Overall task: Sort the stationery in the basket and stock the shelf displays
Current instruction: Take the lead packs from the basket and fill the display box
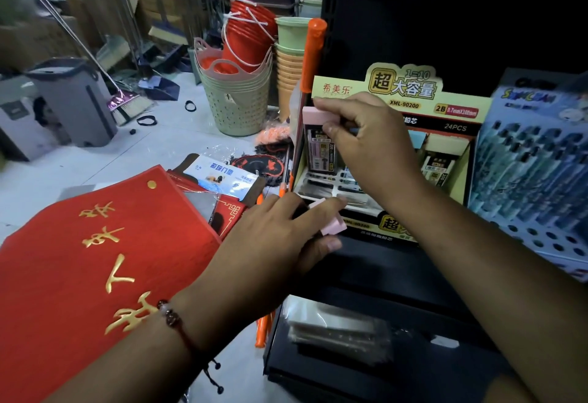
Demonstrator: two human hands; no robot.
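A yellow cardboard display box [404, 90] of pencil-lead cases stands on the dark shelf [381, 269], its slots partly filled. My right hand [366, 135] pinches a pink-capped lead case [319, 141] by its top, upright at the box's left rear slot. My left hand [273, 237] grips another pink-capped case [332, 226] in front of the box's lower edge. No stationery basket is in sight.
A blue pen display [534, 164] stands right of the box. A plastic-wrapped pack [337, 329] lies on a lower shelf. Red mats [95, 259] and packets cover the floor at left. Stacked baskets [235, 97], red buckets [248, 40] and an orange-handled pole [313, 55] stand behind.
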